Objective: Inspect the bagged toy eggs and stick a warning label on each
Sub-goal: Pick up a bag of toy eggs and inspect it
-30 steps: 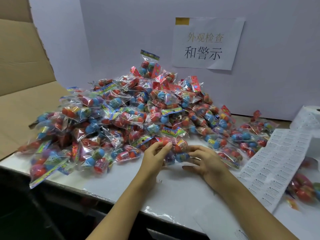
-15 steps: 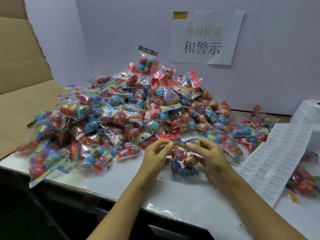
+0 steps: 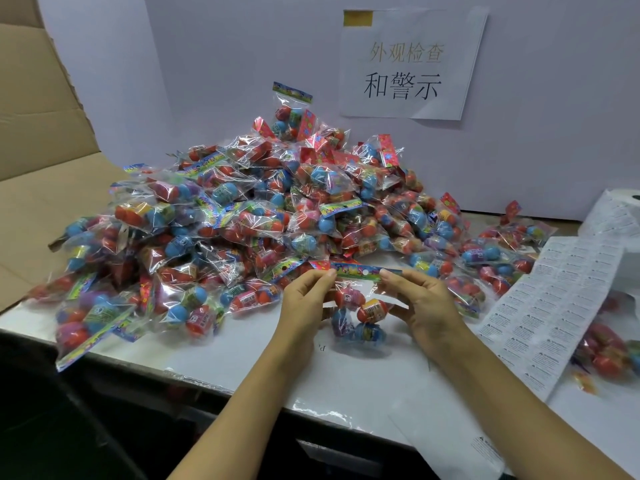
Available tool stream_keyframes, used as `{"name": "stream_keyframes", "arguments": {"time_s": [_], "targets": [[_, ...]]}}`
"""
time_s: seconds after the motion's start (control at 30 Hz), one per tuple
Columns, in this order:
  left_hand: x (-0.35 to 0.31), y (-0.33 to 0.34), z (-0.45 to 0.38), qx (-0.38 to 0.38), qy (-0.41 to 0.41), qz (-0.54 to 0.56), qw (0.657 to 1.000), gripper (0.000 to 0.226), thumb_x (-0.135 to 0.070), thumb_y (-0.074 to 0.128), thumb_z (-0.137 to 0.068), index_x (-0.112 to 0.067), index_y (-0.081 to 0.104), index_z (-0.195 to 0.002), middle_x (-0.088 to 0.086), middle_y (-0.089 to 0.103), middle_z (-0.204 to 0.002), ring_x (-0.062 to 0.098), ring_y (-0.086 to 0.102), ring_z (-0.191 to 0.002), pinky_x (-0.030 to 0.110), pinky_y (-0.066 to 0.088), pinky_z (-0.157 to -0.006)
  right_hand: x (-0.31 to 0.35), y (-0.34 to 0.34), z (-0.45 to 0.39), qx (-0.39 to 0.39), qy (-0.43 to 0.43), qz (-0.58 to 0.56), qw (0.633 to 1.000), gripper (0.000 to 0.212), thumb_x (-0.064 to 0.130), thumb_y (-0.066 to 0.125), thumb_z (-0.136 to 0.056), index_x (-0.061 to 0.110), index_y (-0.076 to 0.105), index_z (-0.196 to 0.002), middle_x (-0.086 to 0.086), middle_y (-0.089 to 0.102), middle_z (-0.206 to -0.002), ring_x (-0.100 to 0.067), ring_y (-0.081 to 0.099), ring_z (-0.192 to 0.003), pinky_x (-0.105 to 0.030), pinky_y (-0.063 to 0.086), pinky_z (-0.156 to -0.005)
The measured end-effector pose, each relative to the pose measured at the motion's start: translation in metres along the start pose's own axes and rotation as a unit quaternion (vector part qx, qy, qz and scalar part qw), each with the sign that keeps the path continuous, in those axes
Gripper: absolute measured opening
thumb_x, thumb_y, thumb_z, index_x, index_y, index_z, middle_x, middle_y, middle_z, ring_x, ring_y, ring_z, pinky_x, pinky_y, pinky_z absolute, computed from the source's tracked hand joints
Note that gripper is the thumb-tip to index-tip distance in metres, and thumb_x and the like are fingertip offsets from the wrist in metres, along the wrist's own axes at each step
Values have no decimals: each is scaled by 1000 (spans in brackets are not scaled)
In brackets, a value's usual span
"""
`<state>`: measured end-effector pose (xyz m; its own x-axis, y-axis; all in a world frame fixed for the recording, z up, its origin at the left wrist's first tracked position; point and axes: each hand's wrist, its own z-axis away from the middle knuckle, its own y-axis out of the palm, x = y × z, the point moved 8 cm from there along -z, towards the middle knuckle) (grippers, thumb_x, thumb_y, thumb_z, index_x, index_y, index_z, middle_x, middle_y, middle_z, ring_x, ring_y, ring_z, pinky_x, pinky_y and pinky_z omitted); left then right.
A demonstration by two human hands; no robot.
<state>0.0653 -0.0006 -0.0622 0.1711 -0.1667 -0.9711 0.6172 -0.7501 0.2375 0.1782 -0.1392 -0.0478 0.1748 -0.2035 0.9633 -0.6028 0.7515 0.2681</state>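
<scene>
Fingers (image 3: 323, 276) of the left hand (image 3: 304, 303) and right hand (image 3: 424, 301) pinch one bag's header card (image 3: 358, 271), just before the pile (image 3: 259, 220): inspection; next, a label from the sheet (image 3: 554, 306) right of the pile.

One head-worn view, looking forward and down

We see the desk (image 3: 346, 386) from close above its near edge, our forearms reaching in from the bottom; the wide lens faces the back wall (image 3: 519, 150), taking in the cardboard (image 3: 41, 140) at left.
</scene>
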Motion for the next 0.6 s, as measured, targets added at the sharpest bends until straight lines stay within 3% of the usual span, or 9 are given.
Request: {"name": "stream_keyframes", "arguments": {"time_s": [0.13, 0.27, 0.37, 0.5, 0.6], "targets": [[2, 7, 2, 40, -23, -5, 999, 20, -28, 69, -96, -13, 76, -87, 5, 75, -84, 12, 71, -76, 21, 52, -56, -1, -1, -1, 3, 1, -7, 1000, 19, 32, 82, -65, 17, 81, -77, -7, 76, -83, -16, 73, -82, -30, 57, -67], [3, 8, 3, 57, -21, -12, 998, 19, -19, 66, -97, -5, 80, -92, 12, 77, -92, 16, 72, -82, 26, 57, -64, -1, 3, 0, 20, 0, 4, 1000, 26, 41, 83, -60, 20, 80, -76, -5, 75, -84, -17, 74, -84, -28, 56, -66], [2, 5, 2, 44, -20, 2, 999, 19, -17, 67, -96, -3, 79, -93, 15, 76, -93, 19, 71, -83, 32, 59, -66, -5, 11, 3, 54, 19, 57, 997, 38, 51, 81, -62, 20, 81, -83, -7, 78, -95, -18, 74, -87, -31, 57, -67], [3, 2, 1, 29, -17, 9, 999, 24, -17, 69, -95, 6, 75, -98, 20, 74, -91, 28, 70, -82, 42, 59, -74, -10, 17, 6, 79, 34, 68, 994, 32, 33, 82, -71, 11, 82, -94, -17, 78, -97, -28, 76, -82, -33, 61, -65], [1, 4, 3, 36, -7, 9, 999, 25, -15, 68, -96, 9, 73, -100, 22, 72, -91, 28, 69, -81, 42, 59, -75, -10, 14, 5, 63, 30, 64, 996, 26, 27, 81, -74, 7, 82, -90, -20, 77, -96, -28, 75, -79, -36, 63, -68]]}}
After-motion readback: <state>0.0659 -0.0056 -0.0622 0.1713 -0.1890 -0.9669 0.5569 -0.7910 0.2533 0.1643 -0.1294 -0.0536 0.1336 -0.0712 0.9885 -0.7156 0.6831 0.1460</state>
